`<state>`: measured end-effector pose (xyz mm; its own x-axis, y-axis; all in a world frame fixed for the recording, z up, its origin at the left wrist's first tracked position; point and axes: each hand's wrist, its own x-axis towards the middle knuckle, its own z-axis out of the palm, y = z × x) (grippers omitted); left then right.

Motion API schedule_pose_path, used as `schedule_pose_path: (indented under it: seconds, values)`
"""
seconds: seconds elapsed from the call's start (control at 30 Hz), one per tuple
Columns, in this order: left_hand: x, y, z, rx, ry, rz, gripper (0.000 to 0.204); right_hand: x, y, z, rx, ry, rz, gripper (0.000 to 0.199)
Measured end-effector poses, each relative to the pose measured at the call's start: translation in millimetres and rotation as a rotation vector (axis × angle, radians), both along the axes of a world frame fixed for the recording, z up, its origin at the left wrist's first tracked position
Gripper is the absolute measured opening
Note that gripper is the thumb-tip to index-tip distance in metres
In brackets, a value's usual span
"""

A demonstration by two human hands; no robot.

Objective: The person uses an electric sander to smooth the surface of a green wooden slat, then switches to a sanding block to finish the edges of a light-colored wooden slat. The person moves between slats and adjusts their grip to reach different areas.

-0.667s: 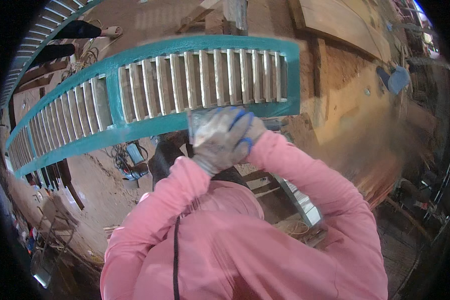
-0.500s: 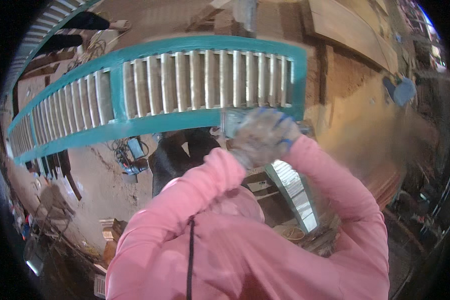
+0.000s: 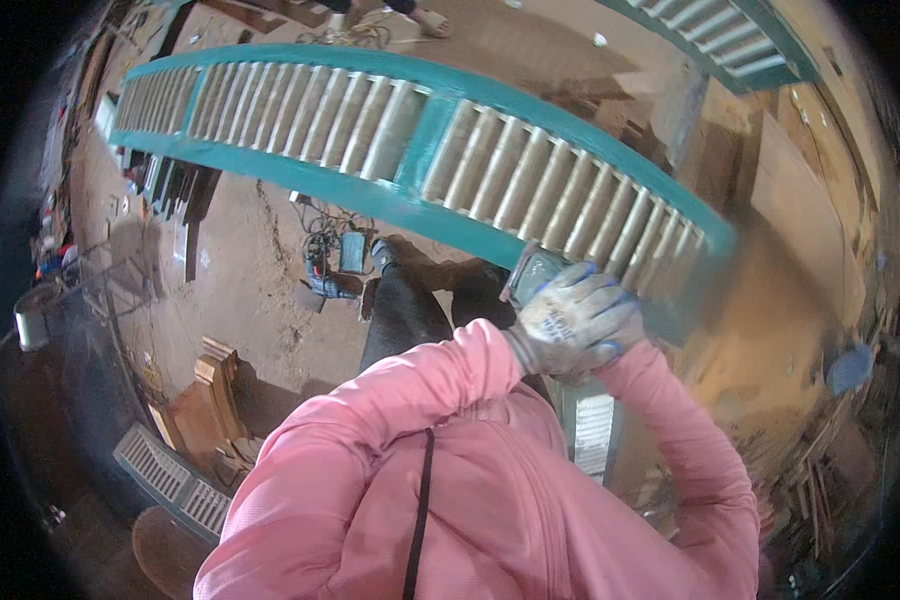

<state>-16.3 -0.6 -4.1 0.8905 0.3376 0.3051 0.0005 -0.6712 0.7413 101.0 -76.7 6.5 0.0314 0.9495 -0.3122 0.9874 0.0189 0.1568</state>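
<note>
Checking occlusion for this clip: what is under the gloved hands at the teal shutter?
A grey tool shows at the top edge of the gloved left hand, pressed against the teal shutter. The right hand is covered by the left, and the rest of the tool is hidden.

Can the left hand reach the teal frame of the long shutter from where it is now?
Probably yes: the gloved left hand is already at the lower rail of the teal shutter, with nothing between them.

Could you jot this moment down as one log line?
hands: both gloved hands clasped on sanding block | contact: teal louvered shutter frame lower rail | floor: power tool, cables
</note>
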Motion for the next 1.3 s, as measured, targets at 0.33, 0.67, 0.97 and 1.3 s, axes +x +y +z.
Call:
schedule_pose_path:
  seconds: [0.33, 0.67, 0.97, 1.3]
  values:
    - [-156, 114, 15, 0.039, 0.100, 0.516, 0.060, -132, 145, -26, -0.207, 0.349, 0.008, 0.055]
    - [-276, 232, 5, 0.002, 0.131, 0.799, 0.060, -258, 319, -12, -0.234, 0.375, 0.027, 0.069]
    - [-339, 300, -3, 0.062, 0.155, 0.815, 0.058, -308, 354, 2, -0.040, 0.688, -0.132, 0.070]
    - [-330, 288, -9, -0.554, -0.182, 0.619, 0.047, -247, 265, -54, -0.115, 0.615, -0.478, 0.092]
